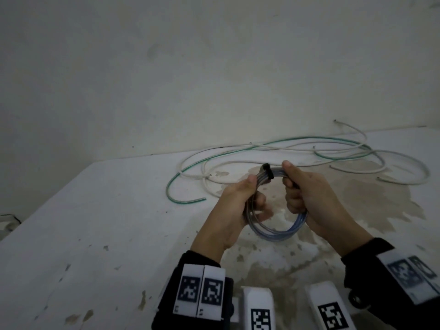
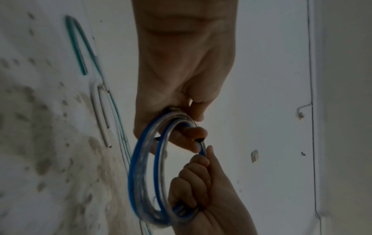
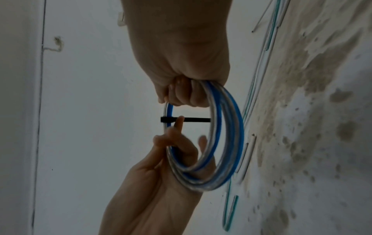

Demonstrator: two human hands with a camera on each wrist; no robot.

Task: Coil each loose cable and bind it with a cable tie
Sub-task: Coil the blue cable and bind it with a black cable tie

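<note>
A coil of blue and clear cable (image 1: 278,232) is held up over the white table (image 1: 95,234) by both hands. My left hand (image 1: 252,194) grips the coil's left side with curled fingers. My right hand (image 1: 295,186) grips its right side in a fist. A black cable tie (image 1: 267,170) wraps the strands at the top of the coil, between my two thumbs. In the right wrist view the cable tie (image 3: 193,119) crosses the coil (image 3: 227,143) just below my right hand (image 3: 187,92). In the left wrist view my left hand (image 2: 181,128) curls round the coil (image 2: 141,174).
A loose green cable (image 1: 238,151) and loose white cables (image 1: 392,160) sprawl tangled across the back of the table near the wall. A brownish stain (image 1: 357,198) spreads under the hands. White marker blocks (image 1: 259,308) stand at the near edge.
</note>
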